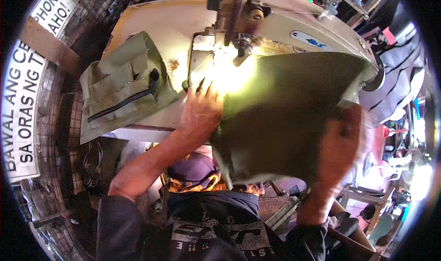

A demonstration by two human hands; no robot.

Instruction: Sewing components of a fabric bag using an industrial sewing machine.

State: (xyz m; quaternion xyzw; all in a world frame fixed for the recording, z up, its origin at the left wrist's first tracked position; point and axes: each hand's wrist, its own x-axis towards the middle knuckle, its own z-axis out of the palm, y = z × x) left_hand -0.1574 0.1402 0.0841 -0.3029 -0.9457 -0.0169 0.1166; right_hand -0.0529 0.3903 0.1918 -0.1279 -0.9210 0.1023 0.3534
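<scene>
A large olive-green cloth panel point(280, 118) spreads from the sewing machine's needle area toward the right. My left hand point(204, 107) lies at the panel's left edge, its fingers stretched out flat just in front of the brightly lit presser foot. Glare hides the needle and the stitching spot. At the right, my right hand point(342, 139) is blurred; its fingers look closed on the side of the panel. The sewing machine point(229, 17) stands over the far side of the cloth. Left of it lies an olive cloth piece point(124, 89) with sewn-on pockets and a dark zipper.
The pale machine table point(156, 17) is worn and stained. A handwheel point(375, 72) sits at the machine's right end. Wire mesh with lettered white signs point(23, 118) borders the left. Dark and grey fabric point(399, 77) hangs at the right, above cluttered tools and wooden framing.
</scene>
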